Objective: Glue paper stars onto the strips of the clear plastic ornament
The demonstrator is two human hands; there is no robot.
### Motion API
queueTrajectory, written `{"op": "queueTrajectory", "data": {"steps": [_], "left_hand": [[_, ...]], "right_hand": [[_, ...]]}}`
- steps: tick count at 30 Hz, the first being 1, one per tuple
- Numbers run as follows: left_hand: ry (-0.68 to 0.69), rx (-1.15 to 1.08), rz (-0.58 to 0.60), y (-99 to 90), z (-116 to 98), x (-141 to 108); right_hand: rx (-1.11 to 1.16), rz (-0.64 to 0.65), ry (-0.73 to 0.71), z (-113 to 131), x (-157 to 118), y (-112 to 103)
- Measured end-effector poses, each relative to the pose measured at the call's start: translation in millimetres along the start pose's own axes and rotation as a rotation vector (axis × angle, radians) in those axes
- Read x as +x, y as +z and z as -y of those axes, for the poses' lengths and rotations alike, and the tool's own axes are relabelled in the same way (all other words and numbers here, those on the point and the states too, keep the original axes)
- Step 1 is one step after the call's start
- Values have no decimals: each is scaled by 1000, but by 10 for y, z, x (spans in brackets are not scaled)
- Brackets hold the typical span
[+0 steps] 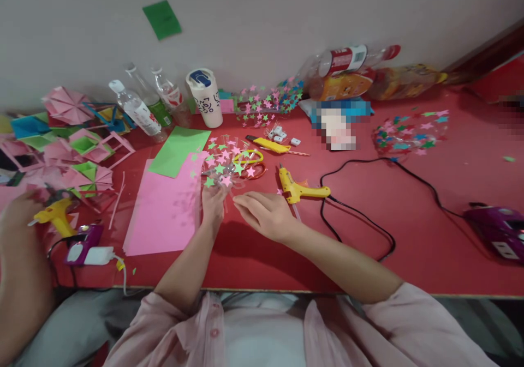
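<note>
My left hand [213,204] is closed on the lower end of a clear plastic piece covered in pink and green paper stars [221,162], holding it up over the table. Just to its right, my right hand [266,214] has its fingers pressed together in a pinch beside the plastic; what is between the fingertips, if anything, is too small to make out. Behind the starred piece lie scissors with yellow and orange handles [257,158], partly hidden. A yellow hot glue gun [301,188] rests on the table beyond my right hand.
Pink paper sheets [164,214] and a green sheet [180,151] lie at left. A yellow cutter [271,145], bottles [141,116] and a white tumbler [205,100] stand or lie behind. The glue gun's black cord [347,162] runs right to a purple power strip [493,228]. A co-worker's arm [20,258] is at far left.
</note>
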State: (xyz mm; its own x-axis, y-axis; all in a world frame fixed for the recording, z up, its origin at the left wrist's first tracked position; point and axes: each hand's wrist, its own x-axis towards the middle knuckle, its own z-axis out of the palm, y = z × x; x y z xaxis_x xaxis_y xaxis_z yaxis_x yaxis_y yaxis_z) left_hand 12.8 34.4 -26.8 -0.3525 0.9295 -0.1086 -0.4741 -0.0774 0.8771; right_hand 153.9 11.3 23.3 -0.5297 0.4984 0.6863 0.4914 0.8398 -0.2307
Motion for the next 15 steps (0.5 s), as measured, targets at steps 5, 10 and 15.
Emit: {"op": "queueTrajectory", "data": {"steps": [5, 10, 15], "left_hand": [[14, 27, -22, -35, 65, 29], [35, 39, -12, -81, 120, 56], [28, 93, 34, -127, 181, 62]], "right_hand": [[29, -9, -8, -6, -3, -31], [60, -58, 10, -14, 7, -15], [37, -70, 17, -25, 4, -26]]}}
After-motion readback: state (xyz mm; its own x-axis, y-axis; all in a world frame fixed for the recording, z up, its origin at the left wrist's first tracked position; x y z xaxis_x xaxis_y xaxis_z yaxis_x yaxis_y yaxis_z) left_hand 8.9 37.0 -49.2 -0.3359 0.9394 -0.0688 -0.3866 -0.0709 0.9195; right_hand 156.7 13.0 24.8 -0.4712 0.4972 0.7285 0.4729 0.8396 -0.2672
